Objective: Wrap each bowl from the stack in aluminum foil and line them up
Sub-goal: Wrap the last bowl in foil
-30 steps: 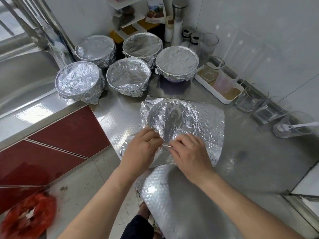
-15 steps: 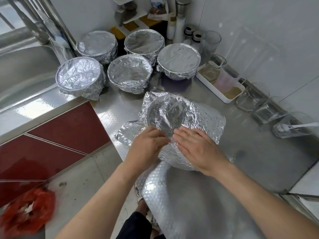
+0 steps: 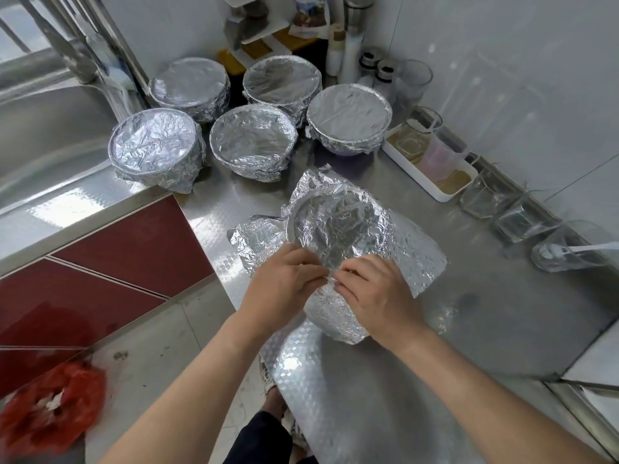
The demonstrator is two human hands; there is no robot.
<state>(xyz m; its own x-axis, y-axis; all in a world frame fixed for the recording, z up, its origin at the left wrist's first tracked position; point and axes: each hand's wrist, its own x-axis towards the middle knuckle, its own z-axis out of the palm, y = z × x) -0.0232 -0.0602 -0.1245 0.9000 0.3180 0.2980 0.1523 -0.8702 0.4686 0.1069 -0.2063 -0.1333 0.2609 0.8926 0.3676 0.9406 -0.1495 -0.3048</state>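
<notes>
A bowl (image 3: 335,222) sits on the steel counter under a loose, crinkled sheet of aluminum foil (image 3: 415,259) pressed into its hollow. My left hand (image 3: 284,283) and my right hand (image 3: 375,296) meet at the bowl's near rim, fingertips pinching the foil's near edge. Foil flaps stick out to the left and right. Several foil-wrapped bowls stand behind: one at far left (image 3: 155,147), one in the middle (image 3: 253,140), one at right (image 3: 348,117), and two at the back (image 3: 191,85) (image 3: 281,80).
A sink (image 3: 43,128) lies to the left. A white tray (image 3: 432,185) with glass cups runs along the right wall, then glass jars (image 3: 519,219) and a cup with a spoon (image 3: 566,252). Bottles and a rack stand in the back corner. A red bag (image 3: 50,410) lies on the floor.
The foil's left side has lifted and crumpled around the bowl. Both hands went onto the near rim, then drew together and now pinch the foil's near edge.
</notes>
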